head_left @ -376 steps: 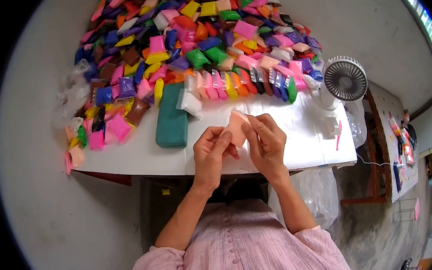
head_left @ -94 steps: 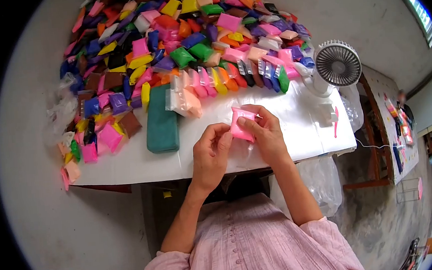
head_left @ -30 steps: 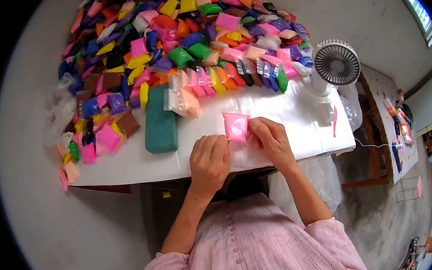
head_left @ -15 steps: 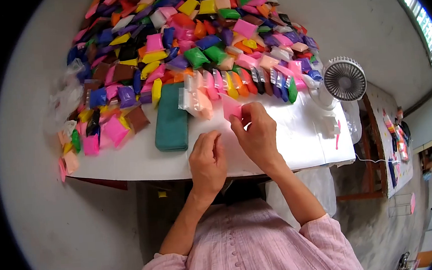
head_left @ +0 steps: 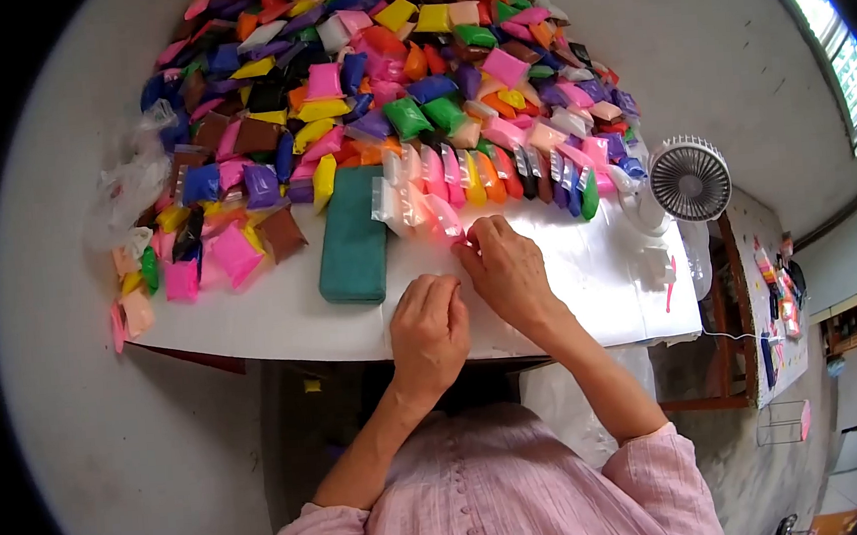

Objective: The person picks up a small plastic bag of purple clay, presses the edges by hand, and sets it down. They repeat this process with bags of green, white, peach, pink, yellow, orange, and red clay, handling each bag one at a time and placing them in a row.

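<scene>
Pink packet [head_left: 444, 219] beside the row of packets [head_left: 493, 177].
Right hand [head_left: 511, 274] pinches its near end, ideally lightly; left hand [head_left: 429, 332] curls closed near the front edge of the counter [head_left: 609, 295].

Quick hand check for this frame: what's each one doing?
Left hand: fingers loosely curled closed, nothing visible in it.
Right hand: closed, fingertips at the near end of a pink packet, apparently pinching it.

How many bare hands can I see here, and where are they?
2. The bare left hand is curled over the white-covered table near its front edge; the bare right hand has its fingers at a pink plastic packet. No others show.
</scene>
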